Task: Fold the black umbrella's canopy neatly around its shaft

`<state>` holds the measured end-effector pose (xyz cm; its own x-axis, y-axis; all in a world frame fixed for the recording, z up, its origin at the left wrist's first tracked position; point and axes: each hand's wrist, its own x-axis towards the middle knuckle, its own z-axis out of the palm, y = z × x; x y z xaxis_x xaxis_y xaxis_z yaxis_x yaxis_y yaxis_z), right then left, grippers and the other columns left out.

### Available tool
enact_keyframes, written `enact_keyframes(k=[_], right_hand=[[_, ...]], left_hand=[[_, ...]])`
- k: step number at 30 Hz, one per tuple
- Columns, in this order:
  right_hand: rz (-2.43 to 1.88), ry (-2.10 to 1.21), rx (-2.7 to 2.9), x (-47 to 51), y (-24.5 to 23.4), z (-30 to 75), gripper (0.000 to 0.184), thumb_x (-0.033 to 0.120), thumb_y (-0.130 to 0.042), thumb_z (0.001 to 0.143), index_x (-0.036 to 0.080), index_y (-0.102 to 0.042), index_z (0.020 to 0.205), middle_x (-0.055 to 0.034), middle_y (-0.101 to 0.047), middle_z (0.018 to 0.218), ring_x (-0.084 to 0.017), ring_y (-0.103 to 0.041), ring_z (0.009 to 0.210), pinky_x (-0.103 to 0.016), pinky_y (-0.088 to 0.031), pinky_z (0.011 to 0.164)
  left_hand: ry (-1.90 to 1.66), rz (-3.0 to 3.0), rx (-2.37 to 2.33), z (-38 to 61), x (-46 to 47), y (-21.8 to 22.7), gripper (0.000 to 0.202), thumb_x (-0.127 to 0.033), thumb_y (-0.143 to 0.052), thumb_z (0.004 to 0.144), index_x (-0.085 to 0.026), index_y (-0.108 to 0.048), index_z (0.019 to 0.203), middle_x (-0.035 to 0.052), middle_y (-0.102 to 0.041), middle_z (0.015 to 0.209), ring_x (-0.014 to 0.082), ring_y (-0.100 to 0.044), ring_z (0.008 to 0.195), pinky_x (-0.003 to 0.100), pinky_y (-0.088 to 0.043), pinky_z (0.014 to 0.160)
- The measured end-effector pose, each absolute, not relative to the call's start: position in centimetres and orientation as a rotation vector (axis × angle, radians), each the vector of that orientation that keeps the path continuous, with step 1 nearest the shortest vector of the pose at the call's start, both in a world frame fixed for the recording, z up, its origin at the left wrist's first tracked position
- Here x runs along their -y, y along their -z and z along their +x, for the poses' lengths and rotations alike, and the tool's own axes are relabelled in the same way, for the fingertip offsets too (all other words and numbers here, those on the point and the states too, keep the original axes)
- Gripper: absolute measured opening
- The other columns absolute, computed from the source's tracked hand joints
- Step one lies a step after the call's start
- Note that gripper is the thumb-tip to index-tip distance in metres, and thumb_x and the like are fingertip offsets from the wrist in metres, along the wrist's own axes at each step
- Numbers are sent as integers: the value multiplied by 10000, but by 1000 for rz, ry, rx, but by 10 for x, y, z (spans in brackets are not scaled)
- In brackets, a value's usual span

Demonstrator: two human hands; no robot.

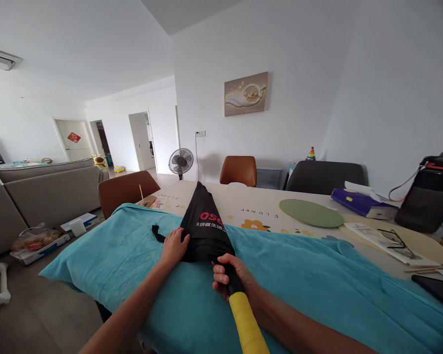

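The folded black umbrella (205, 227) lies on the towel-covered counter (317, 275), long axis pointing away, right hand (232, 276) clenched on its shaft above the yellow handle (248, 328), left hand (174, 246) flat against its canopy.

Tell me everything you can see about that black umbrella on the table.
The black umbrella lies closed on a teal towel, tip pointing away from the person. Its fabric canopy bears red and white lettering; a strap dangles at its left. The handle is yellow. The left hand rests on the folded canopy; the right hand grips the shaft just above the handle.
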<state>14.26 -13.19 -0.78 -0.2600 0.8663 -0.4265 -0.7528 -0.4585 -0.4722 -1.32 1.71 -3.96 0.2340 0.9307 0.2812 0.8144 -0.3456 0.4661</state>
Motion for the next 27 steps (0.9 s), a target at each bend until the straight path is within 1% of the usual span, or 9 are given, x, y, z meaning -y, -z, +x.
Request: enact_keyframes(k=[3,5,8,12,16,20,22,25,27], right_hand=[[-771,-1881,238,131,8,142,86,198,-505,761,132,-472,716,66,-456,509,-49,-414,362,-258,-502,507],[-771,-1878,249,131,7,141,76,190,-498,768,128,-477,728,68,-455,515,-49,-413,364,-262,-499,499],[-768,-1883,258,132,4,140,94,183,-490,776,135,-460,701,69,-448,509,-47,-410,364,-260,-498,500],[-765,-1881,271,133,3,140,88,185,-496,780,140,-460,714,69,-452,509,-47,-418,370,-253,-495,505],[-771,-1881,290,132,6,141,94,204,-520,777,139,-467,734,68,-464,527,-46,-422,376,-256,-500,516],[-767,-1886,305,131,7,142,102,208,-540,771,134,-475,743,66,-467,534,-48,-423,385,-267,-509,529],[-768,-1879,312,131,7,142,107,205,-534,772,138,-469,720,64,-465,531,-48,-419,385,-268,-511,528],[-768,-1863,326,131,6,141,124,199,-532,770,142,-459,688,58,-469,532,-46,-416,387,-271,-515,533],[-784,-1855,328,132,4,141,131,194,-530,769,144,-453,675,55,-468,528,-48,-417,388,-275,-516,533]], left_hand=[[-794,2276,-1643,-14,-17,38,438,-366,-400,869,-93,-548,1178,128,-547,1246,231,-452,1190,320,-296,1005],[-811,2276,-1615,-14,-16,38,408,-372,-404,867,-124,-583,1138,114,-553,1242,232,-452,1187,320,-290,1010],[-846,2266,-1565,-15,-14,37,364,-359,-423,857,-168,-614,1101,96,-556,1239,231,-450,1185,322,-280,1014],[-869,2210,-1538,-15,-13,33,347,-365,-439,852,-182,-628,1077,91,-561,1230,233,-456,1172,330,-281,1010],[-884,2079,-1542,-14,-18,30,329,-410,-483,826,-178,-661,976,93,-580,1201,240,-462,1168,335,-294,997],[-888,1996,-1520,-15,-23,31,216,-350,-575,757,-179,-680,835,79,-574,1216,234,-495,1142,313,-344,950],[-904,1938,-1495,-16,-22,30,169,-311,-587,735,-170,-675,764,79,-584,1201,231,-528,1103,309,-369,924],[-956,1855,-1446,-18,-19,20,163,-295,-562,738,-164,-657,718,72,-603,1165,221,-551,1065,304,-389,906],[-987,1818,-1398,-21,-19,5,153,-296,-563,731,-168,-643,710,61,-633,1098,223,-557,1049,309,-401,900]])
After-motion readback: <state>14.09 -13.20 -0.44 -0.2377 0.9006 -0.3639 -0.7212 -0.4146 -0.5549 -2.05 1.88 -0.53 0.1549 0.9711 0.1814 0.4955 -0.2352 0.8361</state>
